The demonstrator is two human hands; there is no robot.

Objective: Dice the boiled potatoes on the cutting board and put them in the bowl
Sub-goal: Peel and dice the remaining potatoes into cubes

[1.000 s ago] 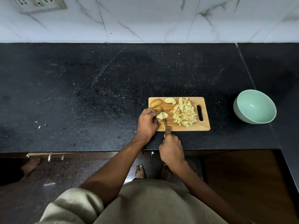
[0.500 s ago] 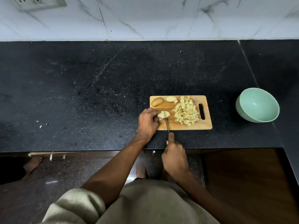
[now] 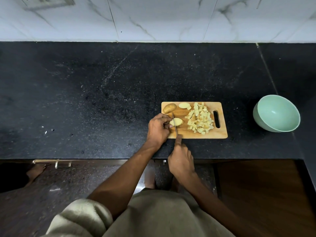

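Note:
On the wooden cutting board (image 3: 218, 134), my left hand (image 3: 158, 128) holds a peeled potato half (image 3: 178, 121) by its left end with curled fingers. My right hand (image 3: 181, 159) grips a knife (image 3: 174, 124), index finger along its spine, and the blade lies across the potato half. A whole unpeeled potato (image 3: 169, 108) and another peeled piece (image 3: 184, 105) lie at the board's far left. A heap of diced potato (image 3: 200, 120) covers the board's right part. The mint-green bowl (image 3: 259, 120) stands to the right, with nothing in it.
The black stone counter (image 3: 102, 93) stretches far to the left and behind the board, ending at a white marble wall (image 3: 153, 17). Its front edge runs just under my wrists. A few pale crumbs (image 3: 46, 131) lie at the left. Bare feet show on the floor below.
The knife blade has shifted leftward along the potato half, closer to my left fingers. My right hand slid back towards the counter's edge. The view has drifted slightly.

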